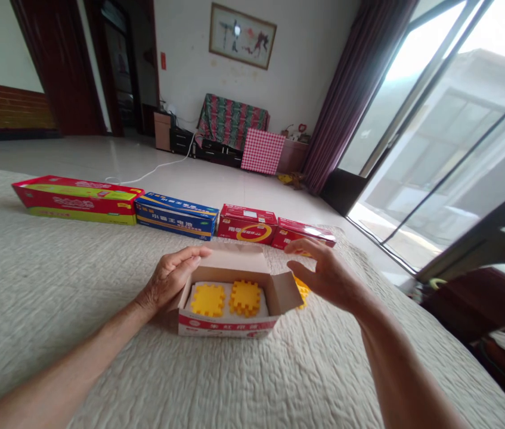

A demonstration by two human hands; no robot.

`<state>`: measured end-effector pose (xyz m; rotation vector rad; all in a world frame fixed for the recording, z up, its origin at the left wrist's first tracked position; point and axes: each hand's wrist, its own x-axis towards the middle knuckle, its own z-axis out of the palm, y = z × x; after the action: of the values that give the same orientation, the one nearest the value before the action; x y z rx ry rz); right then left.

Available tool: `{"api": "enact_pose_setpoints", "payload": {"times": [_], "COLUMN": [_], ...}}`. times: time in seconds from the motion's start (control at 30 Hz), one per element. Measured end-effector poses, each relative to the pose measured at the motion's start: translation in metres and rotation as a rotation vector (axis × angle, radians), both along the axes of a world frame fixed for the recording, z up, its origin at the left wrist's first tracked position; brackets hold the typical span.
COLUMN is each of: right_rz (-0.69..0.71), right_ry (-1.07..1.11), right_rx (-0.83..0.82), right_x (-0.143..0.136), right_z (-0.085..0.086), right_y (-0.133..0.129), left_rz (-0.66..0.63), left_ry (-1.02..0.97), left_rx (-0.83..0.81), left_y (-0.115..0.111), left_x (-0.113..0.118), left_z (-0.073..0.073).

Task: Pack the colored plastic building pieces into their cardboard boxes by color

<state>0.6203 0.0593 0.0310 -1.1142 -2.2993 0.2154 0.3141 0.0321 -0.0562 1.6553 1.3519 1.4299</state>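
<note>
An open cardboard box (228, 329), white and red on its front, stands on the quilted cover in front of me. Inside, two stacks of yellow notched plastic tiles (208, 300) sit side by side on a pale layer. My left hand (172, 274) is at the box's back left corner, its thumb and fingers closed on the edge by the raised back flap (238, 257). Above and beyond the right side flap hovers my right hand (324, 271), thumb and fingers apart with nothing between them. More yellow tiles (301, 291) lie on the cover below it, partly hidden by that flap.
Along the far edge of the cover (77, 286) runs a row of boxes: a long red and green box (82, 201), a blue box (176, 215) and two red boxes (247, 224). Farther off are a cloth-draped cabinet (229, 122) and a glass door (435, 131) at right.
</note>
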Motion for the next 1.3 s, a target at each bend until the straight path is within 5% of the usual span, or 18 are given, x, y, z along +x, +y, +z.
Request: {"api": "enact_pose_setpoints", "payload": {"times": [0.23,0.5,0.77,0.93,1.03,1.17,1.3], "right_rz": [-0.231,-0.344,-0.316,-0.354,-0.23,-0.011,0.166], "right_ry": [-0.148,-0.232,-0.23,-0.084,0.075,0.128,0.043], "right_rx": [-0.289,-0.497,-0.484,-0.294,-0.155,-0.069,-0.112], "right_x": [0.064,0.069,0.068,0.071,0.056,0.002,-0.058], "right_z": [-0.03,-0.053,-0.054,-0.047,-0.026,0.002,0.005], "right_y": [0.046,0.055,0.055,0.059,0.045,0.001,-0.034], "left_rz": [0.021,0.026,0.021,0.009,0.004,0.02,0.036], "left_ry": [-0.026,-0.016,-0.034,-0.032,-0.029,-0.086,-0.128], "left_rx": [-0.06,-0.079,-0.066,-0.057,-0.023,-0.007,-0.017], "left_y": [0.002,0.001,-0.001,-0.001,-0.001,0.0,0.002], "left_x": [-0.003,-0.003,-0.001,0.001,0.002,0.003,0.003], "left_z": [-0.003,-0.003,0.0,0.002,-0.001,-0.005,-0.008]}}
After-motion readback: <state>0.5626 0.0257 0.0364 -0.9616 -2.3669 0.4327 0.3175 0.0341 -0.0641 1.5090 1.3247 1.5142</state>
